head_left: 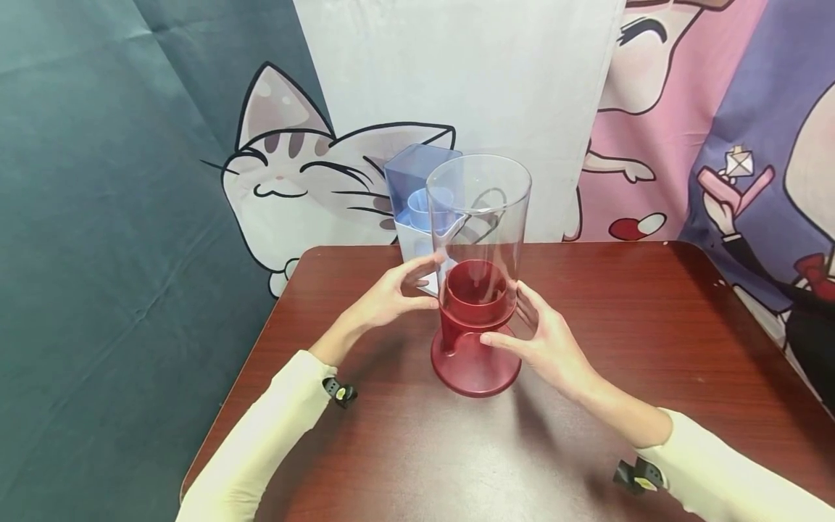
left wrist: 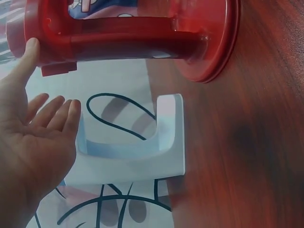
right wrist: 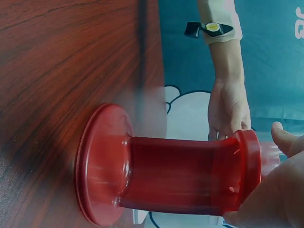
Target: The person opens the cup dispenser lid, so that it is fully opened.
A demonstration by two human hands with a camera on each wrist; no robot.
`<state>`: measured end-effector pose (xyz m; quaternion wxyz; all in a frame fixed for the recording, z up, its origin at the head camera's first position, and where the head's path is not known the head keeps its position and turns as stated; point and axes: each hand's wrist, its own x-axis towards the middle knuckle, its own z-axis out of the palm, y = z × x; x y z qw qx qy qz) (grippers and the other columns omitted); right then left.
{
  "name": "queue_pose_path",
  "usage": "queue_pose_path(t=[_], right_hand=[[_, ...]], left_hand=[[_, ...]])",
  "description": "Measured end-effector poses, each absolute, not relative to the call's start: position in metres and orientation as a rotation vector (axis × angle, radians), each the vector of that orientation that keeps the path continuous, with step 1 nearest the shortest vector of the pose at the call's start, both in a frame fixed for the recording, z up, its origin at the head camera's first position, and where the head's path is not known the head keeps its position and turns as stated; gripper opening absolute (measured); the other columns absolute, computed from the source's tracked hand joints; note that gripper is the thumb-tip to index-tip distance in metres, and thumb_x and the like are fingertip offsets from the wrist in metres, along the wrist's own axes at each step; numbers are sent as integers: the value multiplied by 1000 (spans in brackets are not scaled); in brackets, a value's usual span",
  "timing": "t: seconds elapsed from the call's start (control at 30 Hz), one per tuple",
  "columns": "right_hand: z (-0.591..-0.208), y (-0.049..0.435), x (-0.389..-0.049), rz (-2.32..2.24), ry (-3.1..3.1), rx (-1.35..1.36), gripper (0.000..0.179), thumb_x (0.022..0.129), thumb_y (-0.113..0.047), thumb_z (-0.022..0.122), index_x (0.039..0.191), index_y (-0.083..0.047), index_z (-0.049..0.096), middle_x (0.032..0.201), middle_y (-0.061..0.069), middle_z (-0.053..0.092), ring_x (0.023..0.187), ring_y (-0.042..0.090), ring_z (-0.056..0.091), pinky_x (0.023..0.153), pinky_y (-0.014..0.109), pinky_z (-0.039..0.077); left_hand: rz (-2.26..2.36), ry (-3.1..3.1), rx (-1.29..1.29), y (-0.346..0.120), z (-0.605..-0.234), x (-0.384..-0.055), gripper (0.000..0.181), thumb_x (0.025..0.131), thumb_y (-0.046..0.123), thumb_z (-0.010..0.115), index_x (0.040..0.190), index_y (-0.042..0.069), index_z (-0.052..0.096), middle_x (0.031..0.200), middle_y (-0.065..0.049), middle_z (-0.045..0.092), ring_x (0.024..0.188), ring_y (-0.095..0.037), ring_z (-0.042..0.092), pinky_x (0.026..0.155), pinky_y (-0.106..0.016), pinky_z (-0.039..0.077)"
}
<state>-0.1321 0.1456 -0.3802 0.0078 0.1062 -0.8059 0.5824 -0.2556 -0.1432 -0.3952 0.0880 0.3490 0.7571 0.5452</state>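
A tall clear cylinder (head_left: 483, 196) sits upright in a red stand (head_left: 471, 319) with a collar, an upright column and a round base. My left hand (head_left: 399, 291) is at the stand's left side, fingers spread. In the left wrist view its thumb (left wrist: 31, 50) touches the red collar, while the other fingers extend past it. From the right, my right hand (head_left: 551, 348) reaches round the collar with thumb and fingers well apart. Part of that hand is out of the right wrist view, where its palm side lies close against the collar (right wrist: 249, 166).
Just behind the red stand is a second container with a clear blue top (head_left: 417, 174) and white body (head_left: 411, 243). Both stand on a reddish-brown wooden table (head_left: 398, 435). Cloth with cartoon figures (head_left: 280, 181) hangs at the table's back edge.
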Motion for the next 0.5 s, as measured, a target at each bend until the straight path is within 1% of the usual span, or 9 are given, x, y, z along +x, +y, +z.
queue_pose_path(t=[0.07,0.2,0.3,0.4,0.5], right_hand=[[-380,145,-132,1815,-2519,336,104,86,-20,92,166,-1,28,167,15,40,155,32,36,122,52,35],[-380,145,-132,1830,-2511,333,103,86,-20,92,166,-2,29,167,14,40,156,31,35,123,51,34],[-379,145,-132,1848,-2512,335,103,86,-18,92,166,-2,29,168,14,39,156,31,35,123,49,34],[-379,145,-133,1839,-2522,340,102,85,-19,92,165,-2,31,167,14,40,156,31,35,123,49,34],[-378,145,-134,1794,-2546,335,102,85,-22,93,165,-3,32,167,14,41,156,32,36,124,51,34]], left_hand=[[1631,2239,1036,-143,-396,-256,80,90,-4,82,160,7,46,162,-7,50,147,-22,50,117,-53,44],[1660,2191,1021,-141,-398,-257,79,90,-5,81,160,7,46,162,-13,48,149,-27,48,118,-56,42],[1693,2151,997,-141,-401,-258,79,90,-8,79,160,4,45,162,-16,47,150,-29,46,120,-60,38],[1717,2123,972,-141,-402,-258,78,90,-10,79,159,3,45,161,-14,49,149,-29,47,121,-62,35],[1724,2101,973,-141,-403,-257,78,90,-10,78,159,3,45,161,-13,50,149,-30,48,121,-62,34]])
